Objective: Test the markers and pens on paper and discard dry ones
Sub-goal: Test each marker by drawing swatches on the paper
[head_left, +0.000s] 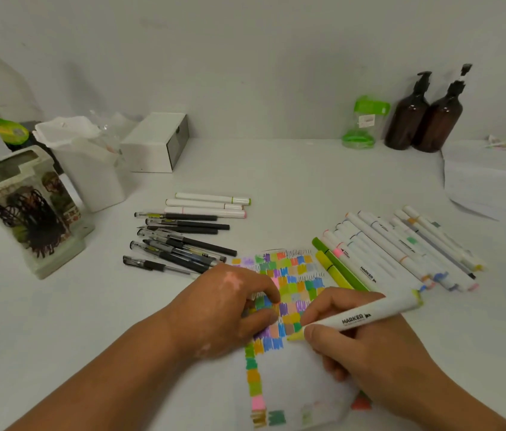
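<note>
Head view: the right hand (367, 353) pinches a white marker (360, 318) near its yellow-green tip, which touches the swatch-covered paper (295, 377). The left hand (223, 309) rests bent-fingered on the paper; whether it holds anything I cannot tell. Just beyond lie capped markers (401, 250), with black pens (177, 241) further left.

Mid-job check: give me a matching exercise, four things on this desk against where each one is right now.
Things:
1. black gel pens
2. brown pump bottles
3. yellow-green marker
4. test paper

Places:
A. gripped in the right hand
B. under the left hand, which rests on it
C. at the back, far right
D. lying left of and beyond the colour swatches

Pairs: 1-D, 2-C, 3-A, 4-B
</note>
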